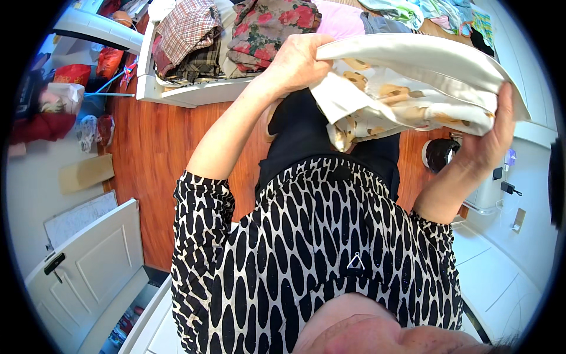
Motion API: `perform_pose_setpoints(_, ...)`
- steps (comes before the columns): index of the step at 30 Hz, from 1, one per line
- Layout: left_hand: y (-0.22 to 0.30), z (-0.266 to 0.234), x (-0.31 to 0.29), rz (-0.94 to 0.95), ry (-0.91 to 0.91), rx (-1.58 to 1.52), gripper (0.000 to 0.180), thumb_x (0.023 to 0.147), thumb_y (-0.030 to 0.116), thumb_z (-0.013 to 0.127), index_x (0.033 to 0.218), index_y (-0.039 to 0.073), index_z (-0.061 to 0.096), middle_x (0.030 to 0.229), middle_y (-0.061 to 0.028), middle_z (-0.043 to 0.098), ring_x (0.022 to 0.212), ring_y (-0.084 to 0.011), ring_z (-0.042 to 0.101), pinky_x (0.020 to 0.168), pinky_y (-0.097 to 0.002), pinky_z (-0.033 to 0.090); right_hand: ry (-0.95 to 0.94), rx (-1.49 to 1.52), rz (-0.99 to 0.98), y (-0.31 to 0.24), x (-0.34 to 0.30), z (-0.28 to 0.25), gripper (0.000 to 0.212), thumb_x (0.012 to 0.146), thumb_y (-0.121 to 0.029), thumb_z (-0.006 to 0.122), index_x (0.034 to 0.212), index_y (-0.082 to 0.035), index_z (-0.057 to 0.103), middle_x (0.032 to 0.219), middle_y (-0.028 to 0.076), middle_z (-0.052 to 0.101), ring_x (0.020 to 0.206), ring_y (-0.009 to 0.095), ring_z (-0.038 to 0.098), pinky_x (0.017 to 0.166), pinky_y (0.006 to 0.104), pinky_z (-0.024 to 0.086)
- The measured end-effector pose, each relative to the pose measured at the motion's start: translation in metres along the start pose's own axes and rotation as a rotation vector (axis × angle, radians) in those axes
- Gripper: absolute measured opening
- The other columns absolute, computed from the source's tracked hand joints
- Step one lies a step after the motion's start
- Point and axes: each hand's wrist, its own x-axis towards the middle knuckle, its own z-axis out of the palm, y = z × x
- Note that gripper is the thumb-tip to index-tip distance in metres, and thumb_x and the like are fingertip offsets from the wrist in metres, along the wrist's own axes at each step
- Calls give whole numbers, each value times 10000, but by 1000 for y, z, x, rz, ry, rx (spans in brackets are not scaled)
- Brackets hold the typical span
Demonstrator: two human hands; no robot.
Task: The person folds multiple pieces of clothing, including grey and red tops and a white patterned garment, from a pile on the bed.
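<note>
A white printed cloth (413,59), with gold-brown patches on its inner side, is stretched between my two hands in front of my legs. Its kind I cannot make out. My left hand (302,62) is closed on its left end, near a loose white flap. At the other end my right hand (488,133) grips the edge, the fingers partly behind the fabric and one digit pointing up along it. The cloth's lower part hangs in loose folds above my dark trousers (303,127).
Ahead, a white-framed bed or bench (177,94) bears a plaid garment (188,29), a floral garment (268,32) and other clothes. A small black-lined bin (439,154) stands on the right. A white door (88,265) is at lower left, beside the wooden floor (159,153).
</note>
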Motion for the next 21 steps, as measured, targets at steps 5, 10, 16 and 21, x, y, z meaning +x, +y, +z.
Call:
perform_pose_setpoints(5,13,-19,9,-255,-154,-470,261,824,91,595,1063,4,656,904,-25,678,819,-64,595,727,-246,475,142,-90,-75,-14,13,-26,393,993,-230,434,1198,91,529,1145,210,608,1023,262,624,885,367,496)
perform_pose_setpoints(10,32,-11,19,-253,-158,-1046,274,878,146,603,1095,-16,643,973,-56,674,882,-113,632,816,-266,488,69,-158,-110,-24,31,-72,409,1002,-261,431,1252,55,503,1223,197,583,1097,303,594,924,444,496)
perform_pose_setpoints(16,36,-26,17,-261,-129,-1236,267,924,156,570,1097,-38,632,1019,-90,679,933,-158,648,865,-299,497,-28,-41,64,0,40,-86,375,997,-224,455,1233,60,515,1221,195,587,1099,295,592,927,432,494)
perform_pose_setpoints(21,45,-32,13,-231,-55,-1274,241,895,189,596,1028,0,665,946,-88,695,848,-153,676,759,-314,552,56,-110,11,9,36,-58,353,970,-229,515,1197,41,532,1114,159,627,969,250,637,773,380,527)
